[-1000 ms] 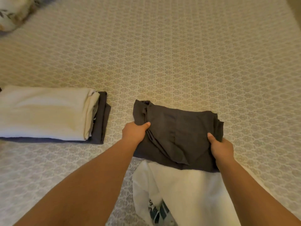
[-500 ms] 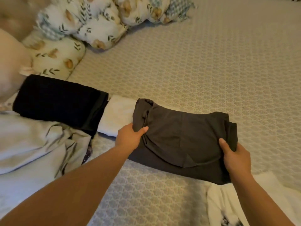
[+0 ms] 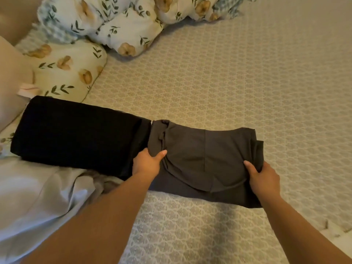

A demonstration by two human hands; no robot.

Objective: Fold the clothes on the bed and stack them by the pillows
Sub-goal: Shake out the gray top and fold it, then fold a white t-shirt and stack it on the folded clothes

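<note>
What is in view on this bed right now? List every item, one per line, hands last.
folded grey garment: one, dark grey, mid-frame on the bedspread, held at both ends.
folded black garment: one, black, left of the grey one, by the pillows; their edges meet.
floral pillows: several, exact count unclear, white with tan flowers and green leaves, top left.
pale fabric: one loose heap, whitish-blue, lower left, partly under the black garment.
bedspread: one, beige patterned, under everything.
left hand: grips the grey garment's left end, thumb on top.
right hand: grips its right end, thumb on top.
</note>
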